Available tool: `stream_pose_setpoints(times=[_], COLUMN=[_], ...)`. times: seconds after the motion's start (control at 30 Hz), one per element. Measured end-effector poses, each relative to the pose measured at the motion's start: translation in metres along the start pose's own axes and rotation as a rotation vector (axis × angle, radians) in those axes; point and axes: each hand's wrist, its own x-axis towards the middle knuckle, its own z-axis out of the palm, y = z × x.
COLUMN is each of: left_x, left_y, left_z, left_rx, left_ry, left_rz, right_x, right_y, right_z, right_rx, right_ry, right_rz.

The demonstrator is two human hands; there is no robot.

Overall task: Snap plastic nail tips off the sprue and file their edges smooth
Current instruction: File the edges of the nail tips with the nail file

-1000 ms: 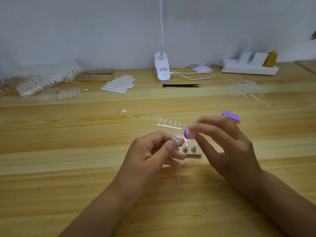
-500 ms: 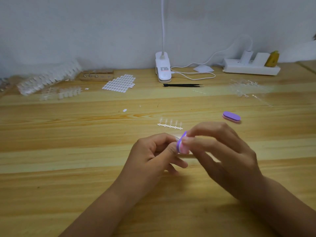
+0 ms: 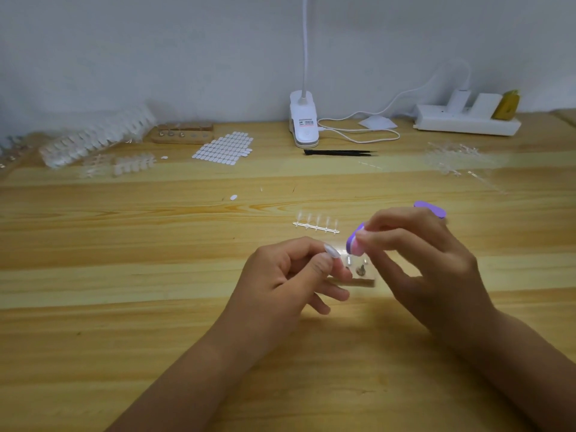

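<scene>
My left hand [image 3: 280, 275] pinches a clear plastic nail tip [image 3: 332, 252] between thumb and forefinger, its end pointing up and right. My right hand [image 3: 417, 260] pinches a small purple and pink file block [image 3: 354, 241] a little to the right of the tip, not touching it. A clear sprue with several nail tips [image 3: 315, 224] lies flat on the wooden table just beyond my hands. A small wooden holder with metal pegs [image 3: 361, 274] stands below and between my hands, partly hidden by my fingers.
A second purple file block [image 3: 430, 208] lies behind my right hand. Black tweezers [image 3: 339, 153], a clip lamp [image 3: 304, 123], a power strip [image 3: 464, 123], a sheet of white stickers [image 3: 224, 149], bagged sprues [image 3: 96, 138] and loose clear sprues [image 3: 455, 157] line the back.
My right hand has drawn the file block up and right, away from the nail tip it was against half a second ago. The tip and the wooden holder show again.
</scene>
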Motion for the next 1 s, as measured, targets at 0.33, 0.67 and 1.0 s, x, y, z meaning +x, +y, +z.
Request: stream_pose_setpoints(times=[0.33,0.67,1.0], left_x=[0.000,0.000,0.000], left_y=[0.001,0.001,0.002], left_z=[0.000,0.002,0.001], left_rx=[0.070,0.076,0.048], left_ry=[-0.003,-0.016,-0.077], left_rz=[0.010,0.009,0.057], right_x=[-0.001,-0.004,-0.007], right_y=[-0.006,-0.008,-0.020], right_z=[-0.002,-0.001,-0.001], right_rx=[0.074,0.114,0.172], right_ry=[-0.023,-0.038,-0.020], right_rz=[-0.062,-0.101,-0.121])
